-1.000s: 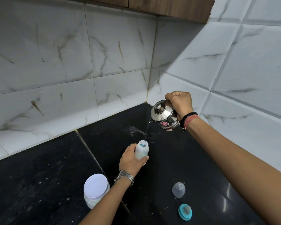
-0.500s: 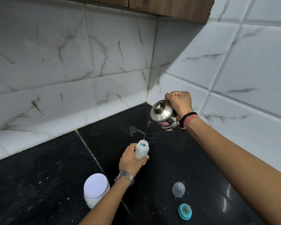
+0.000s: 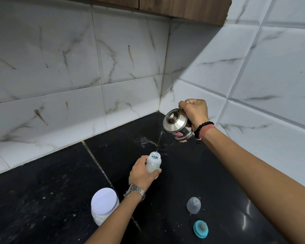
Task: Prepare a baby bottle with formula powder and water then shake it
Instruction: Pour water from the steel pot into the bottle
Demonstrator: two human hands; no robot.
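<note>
Steel kettle (image 3: 178, 126) in right fingers (image 3: 192, 107) pouring water into open bottle (image 3: 153, 162), left fingers (image 3: 144, 159) gripping it

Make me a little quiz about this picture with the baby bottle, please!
1. True or false: the right hand tips the steel kettle above the baby bottle.
2. Which hand holds the bottle?
3. The teal nipple ring is: A) on the bottle, B) lying on the black counter, C) in a hand.

Key: 1 true; 2 the left hand; 3 B.
</note>
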